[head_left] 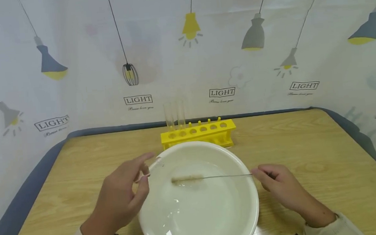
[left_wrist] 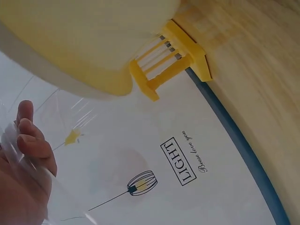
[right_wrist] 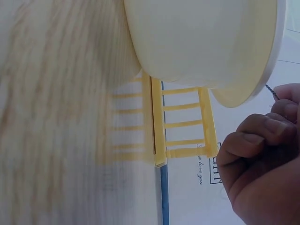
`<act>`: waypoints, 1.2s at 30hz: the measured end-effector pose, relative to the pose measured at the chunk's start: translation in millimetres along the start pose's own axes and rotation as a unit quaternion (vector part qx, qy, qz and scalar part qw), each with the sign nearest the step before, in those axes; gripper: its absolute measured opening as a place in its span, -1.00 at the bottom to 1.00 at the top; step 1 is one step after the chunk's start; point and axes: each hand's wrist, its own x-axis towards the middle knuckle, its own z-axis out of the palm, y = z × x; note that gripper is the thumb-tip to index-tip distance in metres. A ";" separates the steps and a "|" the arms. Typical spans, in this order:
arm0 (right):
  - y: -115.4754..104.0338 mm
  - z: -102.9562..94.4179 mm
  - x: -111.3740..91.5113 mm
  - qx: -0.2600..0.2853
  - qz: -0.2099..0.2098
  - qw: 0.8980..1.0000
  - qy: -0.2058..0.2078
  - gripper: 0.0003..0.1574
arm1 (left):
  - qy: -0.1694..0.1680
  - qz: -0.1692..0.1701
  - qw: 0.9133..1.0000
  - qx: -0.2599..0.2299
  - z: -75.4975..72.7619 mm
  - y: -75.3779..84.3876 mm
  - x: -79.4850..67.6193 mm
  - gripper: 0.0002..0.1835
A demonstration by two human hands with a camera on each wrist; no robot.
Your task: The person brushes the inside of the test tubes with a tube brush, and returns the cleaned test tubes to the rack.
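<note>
My left hand (head_left: 118, 197) is at the left rim of a white basin (head_left: 253, 204). It holds a clear test tube (left_wrist: 40, 176), hard to make out in the head view because it is so transparent. At the basin's right side, my right hand (head_left: 282, 185) pinches the end of a test tube brush's twisted wire handle (head_left: 228, 176). The brush's brown bristles (head_left: 187, 179) point left over the middle of the basin. Water with bright reflections shows inside. Whether the bristles touch the water I cannot tell.
Behind the basin stands a yellow test tube rack (head_left: 202, 131), with two clear test tubes (head_left: 180, 114) upright in its left holes. The wooden table (head_left: 307, 138) ends at a dark blue edge against a lamp-printed backdrop (head_left: 178, 67).
</note>
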 end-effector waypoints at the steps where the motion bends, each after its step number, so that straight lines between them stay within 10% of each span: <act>1: -0.5 -0.2 -0.6 0.009 0.001 1.000 -0.002 -0.58 | -0.004 -0.004 1.000 0.002 3.1 -0.3 -0.7 -0.56; 17: 6.9 1.6 -1.1 0.074 -0.032 0.997 -0.004 -0.56 | -0.064 0.002 0.996 0.068 21.5 -0.1 -4.8 -0.59; 22: 9.6 -2.2 2.2 0.113 -0.026 0.993 0.016 -0.48 | -0.035 0.012 0.994 0.108 24.5 -3.0 -8.2 -0.60; 36: 14.7 -14.2 6.4 0.304 -0.029 0.952 0.001 -0.47 | -0.025 0.010 0.997 0.069 33.3 -6.1 -14.5 -0.62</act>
